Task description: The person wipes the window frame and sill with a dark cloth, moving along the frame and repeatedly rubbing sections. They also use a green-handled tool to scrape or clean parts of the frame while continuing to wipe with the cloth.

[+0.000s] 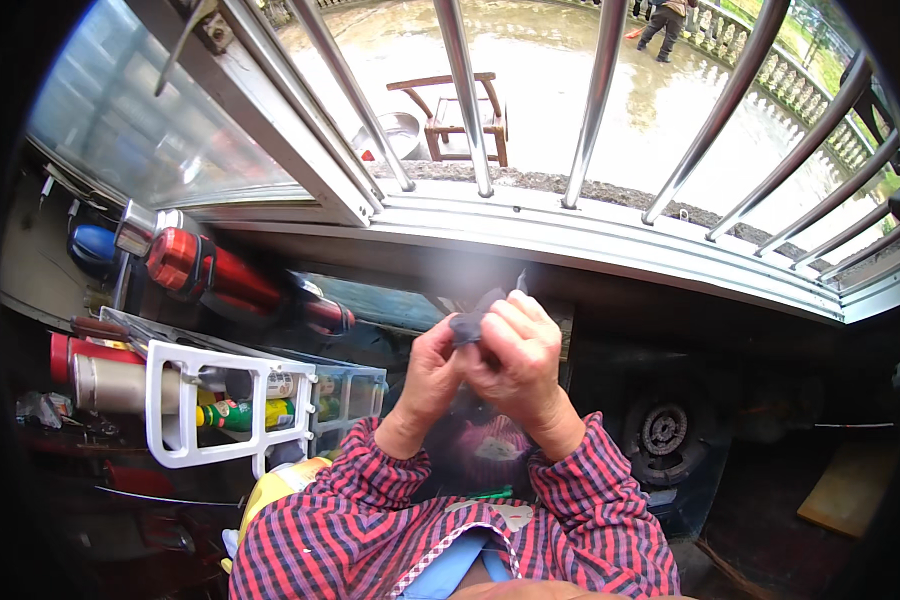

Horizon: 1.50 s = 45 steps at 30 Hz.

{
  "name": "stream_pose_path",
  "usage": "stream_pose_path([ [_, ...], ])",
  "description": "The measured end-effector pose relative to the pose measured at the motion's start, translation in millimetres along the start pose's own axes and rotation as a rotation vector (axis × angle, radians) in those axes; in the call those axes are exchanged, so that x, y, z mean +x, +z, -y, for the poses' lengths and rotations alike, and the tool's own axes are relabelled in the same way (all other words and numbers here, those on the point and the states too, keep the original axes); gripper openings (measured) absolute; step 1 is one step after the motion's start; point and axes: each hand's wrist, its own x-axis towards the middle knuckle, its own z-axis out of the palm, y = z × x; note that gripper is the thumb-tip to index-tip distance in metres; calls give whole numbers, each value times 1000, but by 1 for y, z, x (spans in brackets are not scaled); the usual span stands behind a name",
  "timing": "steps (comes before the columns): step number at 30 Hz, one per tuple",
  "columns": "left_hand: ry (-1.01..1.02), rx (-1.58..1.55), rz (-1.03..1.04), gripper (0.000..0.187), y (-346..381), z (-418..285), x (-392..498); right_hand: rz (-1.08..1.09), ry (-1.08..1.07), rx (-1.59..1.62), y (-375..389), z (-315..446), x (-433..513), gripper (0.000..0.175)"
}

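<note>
Both of my hands are raised close together below the barred window. Between the fingertips of my left hand (426, 382) is a small, dark, soft-looking thing (466, 328), perhaps cloth or plastic; what it is I cannot tell. My right hand (521, 349) touches the left one, its fingers curled round the same dark thing. A thin, pale, pointed piece (522, 280) sticks up past the right fingers, its lower part hidden by them. Checked red and dark sleeves cover my forearms.
A red thermos flask (225, 274) stands left, above a white plastic rack (247, 450) with bottles. Steel bars (598, 112) cross the window; outside are a wooden chair (461, 112), a metal basin (397, 135) and a person (664, 28). A gas burner (664, 430) lies right, a wooden board (849, 487) beyond.
</note>
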Motion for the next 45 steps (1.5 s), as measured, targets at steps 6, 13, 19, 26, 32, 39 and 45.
stream_pose_path([
  [6,390,65,-413,25,-26,-13,44,70,42,86,16,-20,1,27],
  [13,621,1564,-417,17,-54,-21,147,195,326,16,21,-40,-78,19],
  [19,550,1488,-86,27,-55,-9,167,308,539,22,6,-51,-159,17],
  [26,597,1480,-26,21,26,30,169,295,709,-4,-19,-53,-203,16],
  [32,583,1364,-179,27,43,24,167,240,689,-98,-25,-43,-226,15],
  [39,514,1399,-102,26,-14,12,164,148,573,-96,-20,-46,-243,16],
  [45,632,1258,1,18,116,55,174,126,537,-119,-19,-47,-246,15],
])
